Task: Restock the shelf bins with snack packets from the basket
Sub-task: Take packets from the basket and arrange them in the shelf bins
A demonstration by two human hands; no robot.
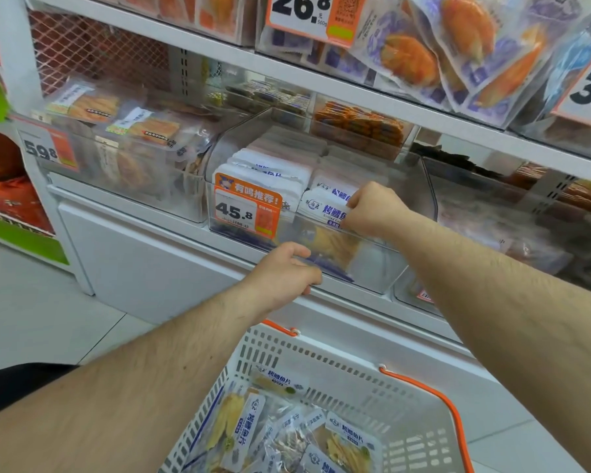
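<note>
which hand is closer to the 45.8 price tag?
Left. The left hand grips the bin's front edge just below and right of the 45.8 price tag; the right hand pinches a white packet farther right.

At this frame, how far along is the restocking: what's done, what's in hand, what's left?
Done: the clear bin behind the 45.8 price tag already holds rows of white packets. In hand: the right hand pinches a packet at the bin's front, while the left hand grips the bin's lower edge. Left: the basket still holds several packets.

bright, even light; wide-angle edge distortion
</note>
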